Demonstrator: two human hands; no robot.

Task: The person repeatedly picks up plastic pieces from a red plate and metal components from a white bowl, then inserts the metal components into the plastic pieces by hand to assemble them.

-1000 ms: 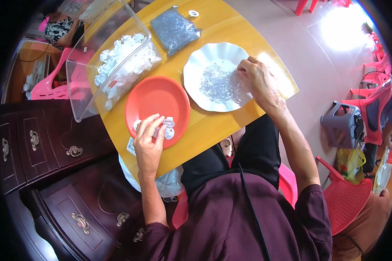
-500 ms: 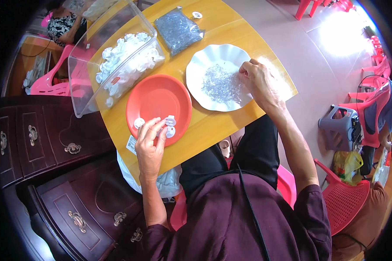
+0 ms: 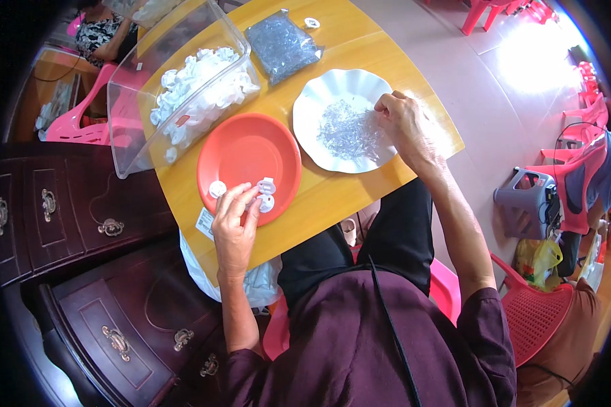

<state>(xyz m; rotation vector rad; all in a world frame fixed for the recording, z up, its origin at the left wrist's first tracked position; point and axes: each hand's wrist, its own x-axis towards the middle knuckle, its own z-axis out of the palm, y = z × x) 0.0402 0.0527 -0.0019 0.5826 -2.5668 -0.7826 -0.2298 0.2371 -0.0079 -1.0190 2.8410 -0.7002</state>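
Note:
My left hand (image 3: 235, 227) is over the near edge of a round orange plate (image 3: 241, 152), thumb and fingertips closed on a small white plastic piece (image 3: 267, 186). Below that piece, another round white piece (image 3: 267, 203) shows by my thumb. A third white disc (image 3: 217, 189) rests in the plate, left of my fingers. My right hand (image 3: 409, 129) reaches over the right rim of a white scalloped plate (image 3: 311, 139). Its fingers are pinched together, and whatever they hold is too small or hidden. Many thin clear plastic bits (image 3: 348, 129) lie heaped in the scalloped plate.
A clear plastic bin (image 3: 119, 125) of white pieces (image 3: 197, 85) stands at the table's far left. Beside it lies a bag of clear bits (image 3: 283, 47), near a single white piece (image 3: 311, 23). Dark drawers (image 3: 81, 224) flank the yellow table (image 3: 360, 34). Another person (image 3: 105, 34) sits at the far left.
The view has shifted slightly. Both hands keep nearly the same places and finger poses, the left over the orange plate, the right over the scalloped plate.

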